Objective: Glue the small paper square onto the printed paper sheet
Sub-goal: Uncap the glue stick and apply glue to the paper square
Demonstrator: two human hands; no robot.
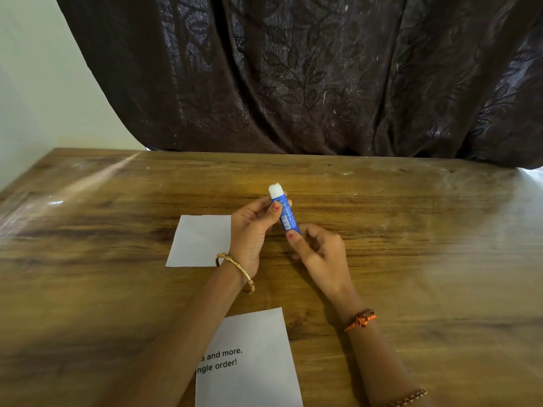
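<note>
Glue-readying step: left hand and right hand pinch the uncapped glue stick; next, coat the small paper square at nine o'clock.

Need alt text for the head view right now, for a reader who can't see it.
Both hands hold an uncapped blue glue stick above a wooden table, left hand near the tip, right hand at the base. The small paper square and printed paper sheet lie apart.

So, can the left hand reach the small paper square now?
Probably yes. The small paper square lies flat just beside the left hand, nothing between them; but that hand grips the glue stick and must release it first.
</note>
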